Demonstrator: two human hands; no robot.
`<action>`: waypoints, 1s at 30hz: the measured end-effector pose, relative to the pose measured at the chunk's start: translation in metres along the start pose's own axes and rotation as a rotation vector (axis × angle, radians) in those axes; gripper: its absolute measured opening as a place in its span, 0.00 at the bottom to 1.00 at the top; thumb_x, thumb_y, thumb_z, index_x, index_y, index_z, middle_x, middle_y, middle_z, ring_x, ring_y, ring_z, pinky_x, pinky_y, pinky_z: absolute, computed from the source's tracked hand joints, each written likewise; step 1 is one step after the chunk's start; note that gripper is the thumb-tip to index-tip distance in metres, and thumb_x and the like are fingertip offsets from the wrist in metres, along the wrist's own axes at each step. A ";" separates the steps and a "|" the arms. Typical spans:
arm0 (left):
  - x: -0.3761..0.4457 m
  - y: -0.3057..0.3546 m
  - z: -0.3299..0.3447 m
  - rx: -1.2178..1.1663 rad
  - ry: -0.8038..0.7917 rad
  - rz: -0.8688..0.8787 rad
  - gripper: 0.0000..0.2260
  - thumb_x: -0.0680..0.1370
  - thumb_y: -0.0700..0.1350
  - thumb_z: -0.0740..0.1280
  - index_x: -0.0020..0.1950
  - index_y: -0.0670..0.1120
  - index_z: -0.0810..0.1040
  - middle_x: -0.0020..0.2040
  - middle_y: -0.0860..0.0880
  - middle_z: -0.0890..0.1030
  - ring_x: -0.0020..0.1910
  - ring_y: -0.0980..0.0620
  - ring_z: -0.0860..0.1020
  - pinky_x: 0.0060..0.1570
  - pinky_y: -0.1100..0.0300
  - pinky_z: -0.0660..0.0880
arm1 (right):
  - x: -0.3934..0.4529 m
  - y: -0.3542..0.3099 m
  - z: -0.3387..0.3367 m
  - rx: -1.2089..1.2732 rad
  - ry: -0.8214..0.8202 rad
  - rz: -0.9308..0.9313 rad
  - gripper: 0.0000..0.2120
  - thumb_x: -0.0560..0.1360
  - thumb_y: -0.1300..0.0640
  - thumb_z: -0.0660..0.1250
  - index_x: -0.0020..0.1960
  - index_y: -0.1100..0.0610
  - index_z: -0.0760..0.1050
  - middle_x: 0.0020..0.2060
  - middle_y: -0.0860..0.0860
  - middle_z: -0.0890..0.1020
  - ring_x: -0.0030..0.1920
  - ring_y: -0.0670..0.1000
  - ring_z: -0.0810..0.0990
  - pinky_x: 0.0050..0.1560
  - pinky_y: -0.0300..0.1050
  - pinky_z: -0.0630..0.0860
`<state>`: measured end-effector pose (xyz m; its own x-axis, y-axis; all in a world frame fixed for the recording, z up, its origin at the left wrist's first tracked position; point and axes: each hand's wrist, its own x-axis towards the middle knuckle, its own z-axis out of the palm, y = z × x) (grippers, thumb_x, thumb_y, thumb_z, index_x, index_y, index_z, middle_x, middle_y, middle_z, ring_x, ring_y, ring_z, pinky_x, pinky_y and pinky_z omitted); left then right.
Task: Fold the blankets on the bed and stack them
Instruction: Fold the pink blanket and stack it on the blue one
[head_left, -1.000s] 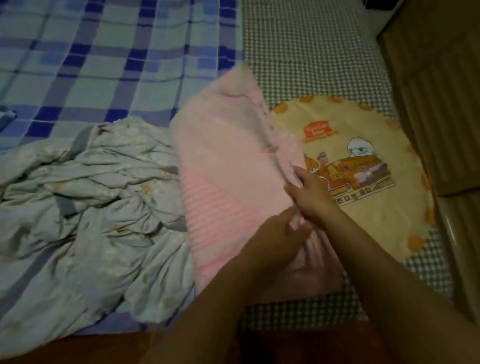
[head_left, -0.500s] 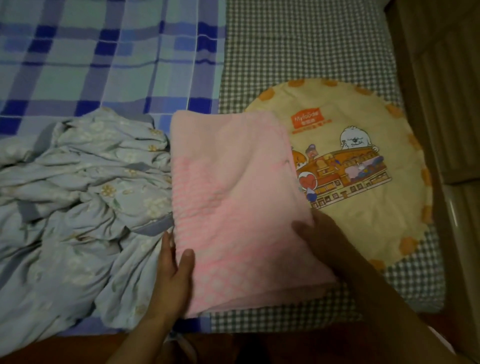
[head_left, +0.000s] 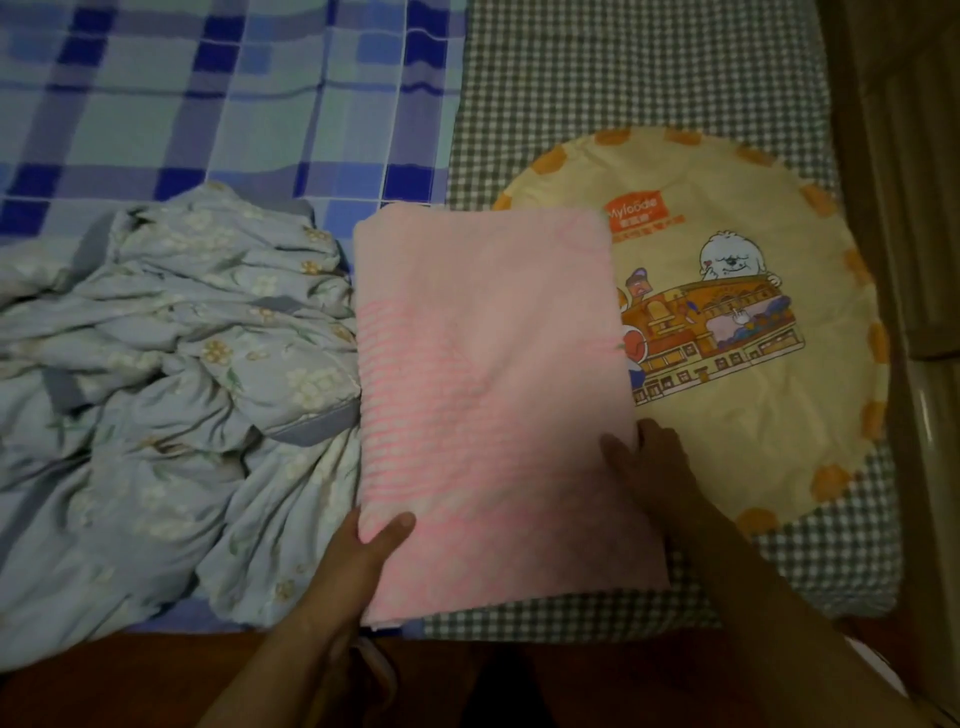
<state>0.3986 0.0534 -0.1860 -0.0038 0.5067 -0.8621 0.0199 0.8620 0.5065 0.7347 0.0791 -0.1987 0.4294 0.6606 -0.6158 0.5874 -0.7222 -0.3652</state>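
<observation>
"Myloode" label (head_left: 640, 206) shows on yellow pillow (head_left: 737, 447) beside pink blanket (head_left: 483, 374).

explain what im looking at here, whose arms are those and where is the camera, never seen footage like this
There is no machine here. The arms belong to a person wearing a wide-angle camera on their head, so the one current picture looks forward and down at their own hands, over a bed.

In the middle lies a folded pink blanket, a neat rectangle. The left hand grips its near left edge, thumb on top. The right hand holds its right edge, thumb on top, fingers mostly hidden.

To the left is a crumpled floral blanket, pale blue-grey and not yet folded. To the right, partly under the pink one, lies a round yellow cartoon-print cushion or mat; I cannot tell which.

Underneath are a blue plaid sheet and a small-checked sheet. A wooden bed frame runs along the right.
</observation>
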 end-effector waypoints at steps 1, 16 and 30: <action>-0.004 -0.001 0.001 -0.074 -0.047 -0.043 0.28 0.71 0.56 0.76 0.67 0.50 0.75 0.59 0.48 0.84 0.57 0.46 0.83 0.61 0.42 0.76 | -0.001 0.002 0.007 -0.050 0.055 -0.068 0.27 0.78 0.43 0.65 0.66 0.63 0.71 0.60 0.63 0.73 0.60 0.64 0.72 0.61 0.56 0.69; -0.080 0.075 -0.146 0.036 0.284 0.109 0.32 0.66 0.55 0.80 0.68 0.54 0.74 0.61 0.44 0.80 0.53 0.44 0.82 0.49 0.47 0.80 | -0.066 -0.041 0.023 0.356 -0.407 0.119 0.36 0.66 0.39 0.78 0.65 0.59 0.73 0.55 0.49 0.81 0.55 0.53 0.80 0.59 0.50 0.76; -0.009 -0.086 -0.048 -0.691 0.597 -0.138 0.41 0.63 0.60 0.81 0.70 0.61 0.64 0.70 0.52 0.73 0.64 0.44 0.76 0.61 0.34 0.73 | -0.002 -0.125 0.017 1.153 -0.270 0.379 0.16 0.77 0.54 0.69 0.63 0.57 0.77 0.44 0.53 0.87 0.42 0.56 0.86 0.35 0.48 0.82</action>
<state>0.3489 -0.0245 -0.2215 -0.4800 0.1569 -0.8631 -0.6199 0.6356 0.4603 0.6483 0.1648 -0.1634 0.2050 0.4068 -0.8902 -0.5463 -0.7071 -0.4490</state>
